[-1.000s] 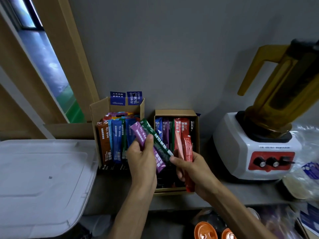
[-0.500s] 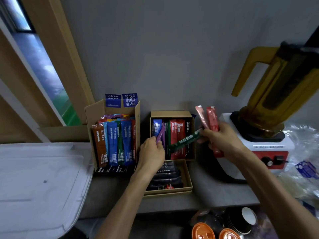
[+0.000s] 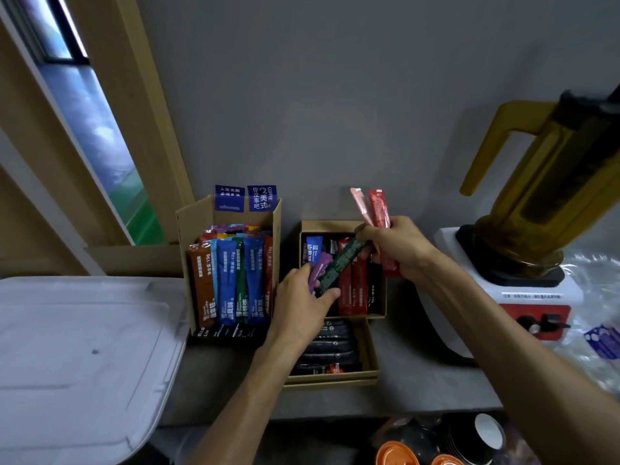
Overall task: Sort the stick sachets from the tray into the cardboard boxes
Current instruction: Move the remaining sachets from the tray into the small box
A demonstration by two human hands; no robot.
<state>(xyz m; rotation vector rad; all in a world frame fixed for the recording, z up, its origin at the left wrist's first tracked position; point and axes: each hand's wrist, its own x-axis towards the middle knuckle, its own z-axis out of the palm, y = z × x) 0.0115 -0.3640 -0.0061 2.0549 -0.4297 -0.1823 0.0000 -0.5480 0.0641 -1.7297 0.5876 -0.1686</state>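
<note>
Right now my left hand (image 3: 303, 297) pinches a purple sachet (image 3: 320, 267) over the small box (image 3: 335, 225); my right hand (image 3: 396, 246) grips red sachets (image 3: 379, 209) and a green sachet (image 3: 339, 263) above that box.

Two bare forearms enter from the bottom edge of the frame, uncovered along their whole visible length. The left hand (image 3: 302, 305) near centre and the right hand (image 3: 401, 250) beside it are bare too.
</note>
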